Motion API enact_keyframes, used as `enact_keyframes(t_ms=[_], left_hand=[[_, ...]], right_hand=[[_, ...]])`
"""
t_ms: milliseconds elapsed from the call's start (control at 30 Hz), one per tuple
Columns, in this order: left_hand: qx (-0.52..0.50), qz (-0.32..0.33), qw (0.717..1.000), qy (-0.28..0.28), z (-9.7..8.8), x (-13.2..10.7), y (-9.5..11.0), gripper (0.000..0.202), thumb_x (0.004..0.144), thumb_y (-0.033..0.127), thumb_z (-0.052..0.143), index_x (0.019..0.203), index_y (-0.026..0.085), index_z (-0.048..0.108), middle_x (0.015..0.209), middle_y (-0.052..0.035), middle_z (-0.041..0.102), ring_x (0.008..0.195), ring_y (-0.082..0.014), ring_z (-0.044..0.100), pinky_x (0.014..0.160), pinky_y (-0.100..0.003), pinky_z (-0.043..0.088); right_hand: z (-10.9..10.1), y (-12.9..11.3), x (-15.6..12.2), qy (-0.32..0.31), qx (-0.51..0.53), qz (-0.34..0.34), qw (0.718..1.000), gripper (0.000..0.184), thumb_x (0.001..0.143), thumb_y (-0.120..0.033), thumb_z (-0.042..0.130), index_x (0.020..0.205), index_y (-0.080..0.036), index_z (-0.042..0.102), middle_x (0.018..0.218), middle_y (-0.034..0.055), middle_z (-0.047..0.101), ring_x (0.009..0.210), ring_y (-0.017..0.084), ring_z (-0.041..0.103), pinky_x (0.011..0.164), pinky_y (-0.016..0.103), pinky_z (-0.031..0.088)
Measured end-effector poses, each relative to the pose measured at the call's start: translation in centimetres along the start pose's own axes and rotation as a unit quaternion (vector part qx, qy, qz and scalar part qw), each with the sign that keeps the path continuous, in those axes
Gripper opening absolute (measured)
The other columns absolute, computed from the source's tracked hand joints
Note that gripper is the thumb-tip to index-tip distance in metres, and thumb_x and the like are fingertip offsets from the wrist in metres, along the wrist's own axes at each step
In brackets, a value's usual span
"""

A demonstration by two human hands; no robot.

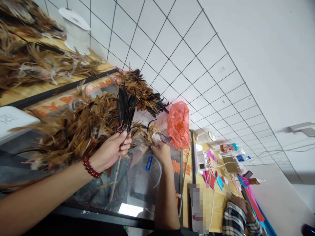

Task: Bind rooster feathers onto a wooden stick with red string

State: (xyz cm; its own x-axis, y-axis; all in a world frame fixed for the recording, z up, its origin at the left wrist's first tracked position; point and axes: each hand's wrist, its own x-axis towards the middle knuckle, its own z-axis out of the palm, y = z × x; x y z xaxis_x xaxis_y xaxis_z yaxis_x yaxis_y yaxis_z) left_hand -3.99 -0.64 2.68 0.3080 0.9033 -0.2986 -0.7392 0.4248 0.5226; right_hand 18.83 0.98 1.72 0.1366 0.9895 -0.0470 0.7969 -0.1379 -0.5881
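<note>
My left hand (118, 146) is closed around a thin stick (114, 183) with a bunch of black feathers (126, 105) tied to its upper end by reddish string. The stick's lower end slants down over the dark glass tabletop (137, 193). To the right, my right hand (161, 151) has its fingers pinched together at a small tuft of light brown feathers (152, 132). A blue looped plastic handle (149, 162) lies just below its fingertips; its other end is hidden. Beside my left hand spreads a large heap of brown feathers (81, 121).
Darker feathers (144, 93) and a crumpled red plastic bag (178, 124) lie along the tiled wall. A white scale (16, 123) stands at left, a white spool (76, 31) behind. At right, another person's hands (241, 203) rest by a wooden table (218, 213) with cables and coloured pieces.
</note>
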Motion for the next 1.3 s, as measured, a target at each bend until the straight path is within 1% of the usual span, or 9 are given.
enact_keyframes(t_ms=[133,233,433,600,700,833,1000,1167,1300], left_hand=[[-0.008,-0.006,1.0,-0.007,0.0,0.1,-0.2,0.03,0.078,0.038,0.076,0.077,0.015,0.057,0.063,0.0044,0.042,0.048,-0.0031,0.032,0.039,-0.016,0.017],[0.0,-0.012,1.0,-0.004,0.2,0.0,-0.3,0.03,0.08,0.04,0.074,0.077,0.015,0.058,0.064,0.0042,0.041,0.048,-0.0025,0.032,0.039,-0.016,0.016],[0.035,-0.028,0.999,-0.031,0.8,-0.2,-0.4,0.046,0.068,0.044,0.083,0.08,0.015,0.051,0.067,0.0056,0.042,0.051,-0.0023,0.033,0.04,-0.011,0.021],[0.065,-0.01,0.997,-0.039,1.0,-0.2,-1.1,0.039,0.074,0.043,0.078,0.079,0.015,0.052,0.068,0.0029,0.047,0.053,-0.005,0.038,0.04,-0.013,0.026],[0.091,0.008,0.995,-0.033,0.9,-0.2,-1.3,0.04,0.074,0.046,0.077,0.083,0.014,0.056,0.069,0.001,0.05,0.055,-0.0072,0.043,0.04,-0.014,0.028],[0.103,0.003,0.993,-0.06,0.8,-0.5,-1.1,0.047,0.071,0.055,0.076,0.083,0.015,0.055,0.069,0.0019,0.05,0.051,-0.0051,0.039,0.04,-0.014,0.024],[0.124,-0.009,0.988,-0.094,1.0,-0.9,-0.7,0.049,0.073,0.058,0.074,0.088,0.015,0.055,0.074,0.0003,0.054,0.05,-0.0039,0.038,0.043,-0.016,0.021],[0.142,-0.036,0.984,-0.1,0.8,-1.0,-1.0,0.048,0.074,0.056,0.074,0.089,0.015,0.054,0.072,0.0017,0.052,0.051,-0.0035,0.036,0.044,-0.016,0.02],[0.136,-0.039,0.986,-0.092,0.7,-0.8,-1.2,0.053,0.07,0.059,0.075,0.088,0.015,0.054,0.071,0.0016,0.051,0.051,-0.004,0.038,0.044,-0.016,0.018]], right_hand=[[-2.3,-0.2,-0.5,-0.068,0.224,0.034,0.972,0.026,0.071,-0.042,0.061,0.061,-0.02,0.051,0.052,-0.006,0.046,0.047,0.009,0.034,0.048,0.022,0.025],[-3.5,-0.5,-0.8,-0.069,0.299,0.051,0.95,0.029,0.065,-0.04,0.068,0.06,-0.02,0.047,0.052,-0.0074,0.043,0.046,0.007,0.031,0.047,0.021,0.023],[-3.1,-3.6,-2.0,-0.058,0.477,0.042,0.876,0.035,0.062,-0.044,0.078,0.067,-0.02,0.052,0.054,-0.0058,0.05,0.048,0.008,0.041,0.048,0.021,0.033],[-0.5,-8.6,-3.0,-0.094,0.475,-0.012,0.875,0.033,0.061,-0.043,0.082,0.065,-0.019,0.059,0.059,-0.0032,0.059,0.051,0.009,0.048,0.051,0.022,0.04],[1.1,-10.1,-2.8,-0.113,0.455,-0.044,0.882,0.038,0.063,-0.046,0.082,0.059,-0.019,0.054,0.055,-0.0028,0.059,0.051,0.01,0.05,0.053,0.023,0.042],[2.1,-9.7,-2.1,-0.118,0.421,-0.042,0.898,0.044,0.065,-0.052,0.079,0.058,-0.02,0.05,0.05,-0.0048,0.055,0.049,0.01,0.051,0.055,0.024,0.042],[1.9,-8.8,-2.1,-0.088,0.425,-0.057,0.899,0.039,0.066,-0.045,0.08,0.062,-0.019,0.052,0.05,-0.0071,0.051,0.045,0.009,0.051,0.053,0.023,0.038],[1.8,-8.6,-2.3,-0.081,0.409,-0.029,0.909,0.039,0.063,-0.044,0.081,0.064,-0.02,0.051,0.052,-0.0068,0.05,0.047,0.011,0.053,0.05,0.023,0.036],[1.7,-8.5,-2.4,-0.07,0.457,-0.008,0.887,0.03,0.063,-0.036,0.077,0.061,-0.019,0.052,0.054,-0.0064,0.051,0.048,0.009,0.045,0.051,0.023,0.035]])
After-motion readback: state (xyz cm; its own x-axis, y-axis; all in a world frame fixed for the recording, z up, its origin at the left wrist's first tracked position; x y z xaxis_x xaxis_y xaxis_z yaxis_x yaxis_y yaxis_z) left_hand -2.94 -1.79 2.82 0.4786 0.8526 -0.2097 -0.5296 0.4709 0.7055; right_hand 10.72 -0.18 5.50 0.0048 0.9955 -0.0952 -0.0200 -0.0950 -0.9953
